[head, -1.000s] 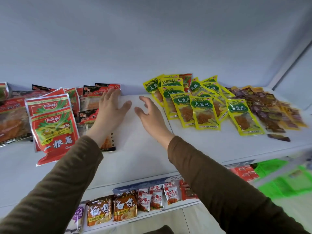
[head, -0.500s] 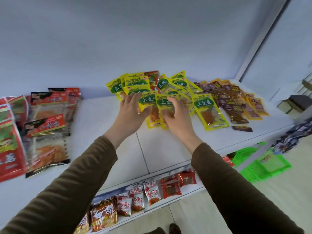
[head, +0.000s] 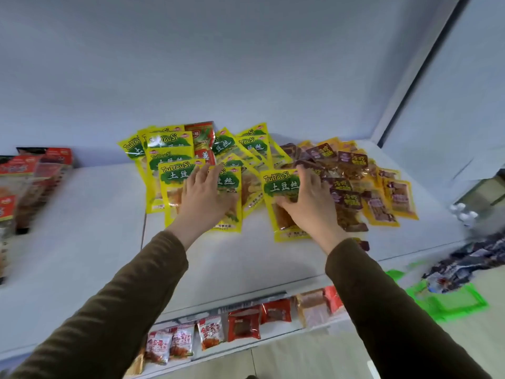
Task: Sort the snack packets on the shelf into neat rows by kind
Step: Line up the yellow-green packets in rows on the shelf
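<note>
A heap of yellow-and-green snack packets point(head: 169, 149) lies overlapped at the back middle of the white shelf point(head: 95, 228). One red packet point(head: 202, 135) sticks out among them. My left hand point(head: 205, 195) lies flat, fingers spread, on the front yellow packets. My right hand point(head: 308, 198) rests with straight fingers on the rightmost yellow packet point(head: 278, 184), its thumb across the packet's face. To the right lies a pile of small brown-and-orange packets point(head: 352, 165). Red packets point(head: 32, 170) are blurred at the far left.
Bare shelf surface runs between the red packets and the yellow heap and along the front edge. A lower shelf point(head: 273, 332) holds small red and white packets. A green basket point(head: 448, 302) sits on the floor at right. The shelf's upright point(head: 410, 86) bounds the right end.
Both hands moved right, from the bare middle of the shelf onto the yellow packets. The right hand then shifted to the rightmost yellow packet. The view swung right.
</note>
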